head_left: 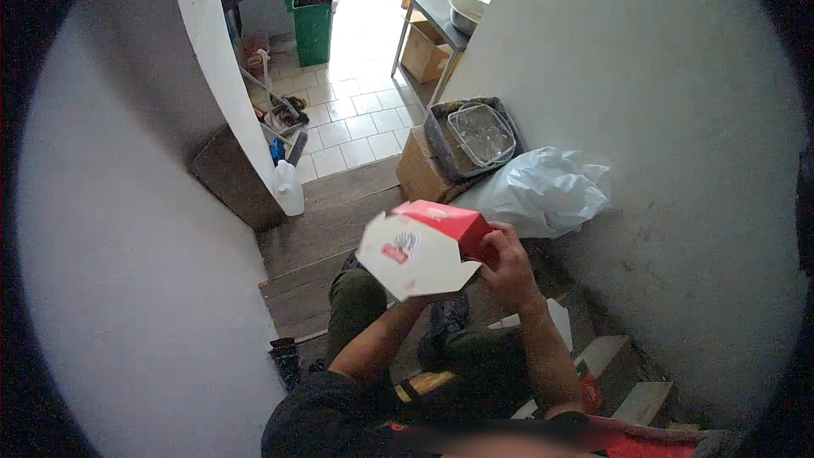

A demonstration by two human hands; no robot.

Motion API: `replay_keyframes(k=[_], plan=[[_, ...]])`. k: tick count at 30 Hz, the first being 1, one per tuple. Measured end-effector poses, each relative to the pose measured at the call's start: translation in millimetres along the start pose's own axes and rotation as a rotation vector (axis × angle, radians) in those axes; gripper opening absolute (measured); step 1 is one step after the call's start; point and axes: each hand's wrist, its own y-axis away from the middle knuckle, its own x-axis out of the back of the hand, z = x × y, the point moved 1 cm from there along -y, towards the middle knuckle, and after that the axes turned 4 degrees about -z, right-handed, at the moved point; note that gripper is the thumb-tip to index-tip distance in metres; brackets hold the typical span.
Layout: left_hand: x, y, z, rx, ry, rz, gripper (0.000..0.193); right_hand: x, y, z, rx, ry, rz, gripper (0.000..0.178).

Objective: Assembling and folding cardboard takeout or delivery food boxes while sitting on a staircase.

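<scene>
A folding takeaway box (411, 254), red on the outside with a printed white panel, is held up in front of me, its flaps spread. At its right side my right hand (509, 267) is closed, with the thumb and fingers on the red wall near the corner. My left forearm reaches up under the white panel. Only a sliver of my left hand (434, 298) shows there, and its fingers are hidden behind the box.
I sit on stairs above a wooden landing (305, 237) between two walls. Ahead are a white plastic bag (551, 191), a dirty black tub (475, 140) on a cardboard box (421, 170), a white jug (289, 188) and a green bin (314, 30). White card (558, 322) lies by my right forearm.
</scene>
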Motion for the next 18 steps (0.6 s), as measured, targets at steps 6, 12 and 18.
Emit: replay_keyframes(k=[6,12,18], plan=[[18,-28,-12,-0.144,-0.373,-0.012,0.037,31,11,15,-0.272,-0.161,0.183,0.037],[38,-33,-21,-0.008,-0.434,0.081,0.053,39,23,58,-0.483,-0.422,0.379,0.038],[43,-34,-22,0.080,-0.190,-0.008,0.045,39,31,93,-0.498,-0.586,0.255,0.046]])
